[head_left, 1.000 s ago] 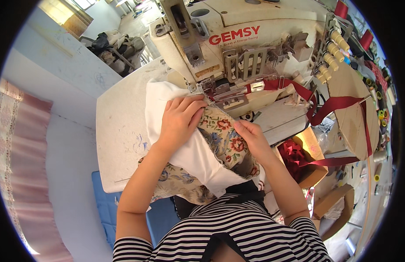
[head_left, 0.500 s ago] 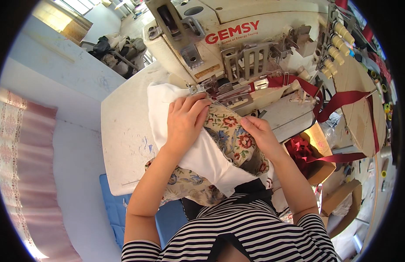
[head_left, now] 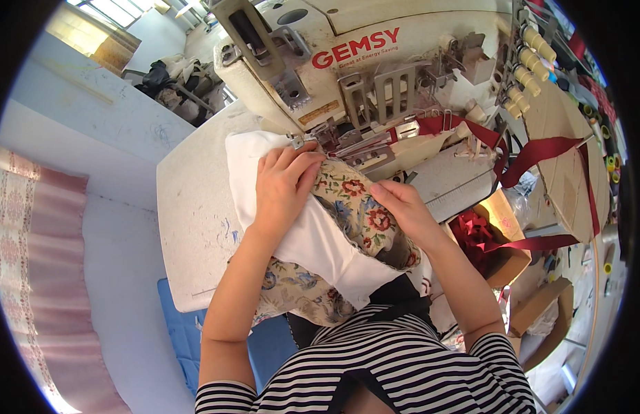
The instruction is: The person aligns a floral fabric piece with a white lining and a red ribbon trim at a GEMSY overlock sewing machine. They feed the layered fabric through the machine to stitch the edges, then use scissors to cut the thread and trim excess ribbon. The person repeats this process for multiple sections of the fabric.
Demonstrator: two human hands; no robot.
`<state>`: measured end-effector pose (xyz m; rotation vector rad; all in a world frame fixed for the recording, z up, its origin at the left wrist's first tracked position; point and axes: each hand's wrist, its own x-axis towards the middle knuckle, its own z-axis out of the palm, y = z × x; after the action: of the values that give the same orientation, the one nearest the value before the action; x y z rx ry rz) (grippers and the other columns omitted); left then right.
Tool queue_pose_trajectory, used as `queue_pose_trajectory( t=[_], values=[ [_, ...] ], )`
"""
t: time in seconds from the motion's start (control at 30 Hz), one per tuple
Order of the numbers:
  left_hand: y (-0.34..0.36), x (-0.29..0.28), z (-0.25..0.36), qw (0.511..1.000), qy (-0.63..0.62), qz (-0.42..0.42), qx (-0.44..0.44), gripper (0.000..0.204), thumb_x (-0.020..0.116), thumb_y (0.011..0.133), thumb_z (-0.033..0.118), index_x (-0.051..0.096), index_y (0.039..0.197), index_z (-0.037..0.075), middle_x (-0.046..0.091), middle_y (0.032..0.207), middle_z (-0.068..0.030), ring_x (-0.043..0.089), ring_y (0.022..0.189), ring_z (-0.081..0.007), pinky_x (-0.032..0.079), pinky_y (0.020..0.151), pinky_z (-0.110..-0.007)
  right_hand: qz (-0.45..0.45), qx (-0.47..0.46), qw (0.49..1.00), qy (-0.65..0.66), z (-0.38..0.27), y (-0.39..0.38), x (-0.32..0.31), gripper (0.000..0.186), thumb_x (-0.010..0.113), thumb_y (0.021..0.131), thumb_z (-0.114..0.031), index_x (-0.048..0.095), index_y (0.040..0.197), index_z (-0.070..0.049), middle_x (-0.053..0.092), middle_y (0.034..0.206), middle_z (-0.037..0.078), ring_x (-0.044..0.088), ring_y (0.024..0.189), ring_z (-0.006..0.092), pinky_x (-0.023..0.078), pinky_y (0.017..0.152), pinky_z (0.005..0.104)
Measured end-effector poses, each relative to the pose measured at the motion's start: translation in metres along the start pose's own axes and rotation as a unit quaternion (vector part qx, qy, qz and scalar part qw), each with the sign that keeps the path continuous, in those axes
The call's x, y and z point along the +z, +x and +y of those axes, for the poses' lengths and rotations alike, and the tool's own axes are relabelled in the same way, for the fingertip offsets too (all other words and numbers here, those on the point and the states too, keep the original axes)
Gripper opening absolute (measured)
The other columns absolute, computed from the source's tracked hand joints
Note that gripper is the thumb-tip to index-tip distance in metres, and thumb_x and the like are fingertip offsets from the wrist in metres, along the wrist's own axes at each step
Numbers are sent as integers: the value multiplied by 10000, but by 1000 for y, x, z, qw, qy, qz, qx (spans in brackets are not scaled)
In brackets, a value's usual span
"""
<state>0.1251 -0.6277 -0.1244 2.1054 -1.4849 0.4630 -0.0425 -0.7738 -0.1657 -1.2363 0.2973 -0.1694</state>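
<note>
My left hand (head_left: 287,181) lies on white fabric (head_left: 337,265) with lightly bent fingers apart, fingertips beside the presser foot (head_left: 298,142) of a white industrial sewing machine (head_left: 430,21). Beneath and beside the white layer is floral tapestry fabric (head_left: 353,186), in cream with red, blue and green. My right hand (head_left: 396,201) grips its right edge, thumb on top and fingers mostly hidden. Dark red binding tape (head_left: 523,164) runs into a metal guide near the needle area, which is partly hidden.
The pale machine table (head_left: 189,228) extends left, toward a wall and pink curtain (head_left: 51,262). An open box (head_left: 510,214) of red tape and a second carton (head_left: 530,314) stand at lower right. Thread holders (head_left: 530,62) are upper right; piled items (head_left: 168,83) are in the back left.
The machine and table have shifted slightly in the view. My hands and the fabric stay in nearly the same places, with the right hand's grip unchanged.
</note>
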Motion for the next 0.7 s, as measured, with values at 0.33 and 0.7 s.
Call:
queue_pose_trajectory(
  t=[0.33, 0.7],
  values=[
    [8, -17, -29, 995, -76, -68, 6, 198, 651, 793, 89, 668, 988, 111, 629, 1055, -50, 540, 970, -259, 407, 881, -370, -85, 17, 991, -105, 11, 6, -7, 305, 488, 973, -250, 594, 989, 36, 597, 908, -21, 502, 818, 39, 440, 733, 216],
    [-199, -74, 62, 942, 34, -33, -333, 651, 711, 688, 70, 447, 1275, -26, 487, 1286, -184, 446, 1188, -375, 355, 1000, -439, -196, 52, 856, -476, -3, -30, -29, 200, 516, 801, -160, 529, 839, 36, 586, 784, 234, 566, 775, 420, 442, 679, 476]
  ],
)
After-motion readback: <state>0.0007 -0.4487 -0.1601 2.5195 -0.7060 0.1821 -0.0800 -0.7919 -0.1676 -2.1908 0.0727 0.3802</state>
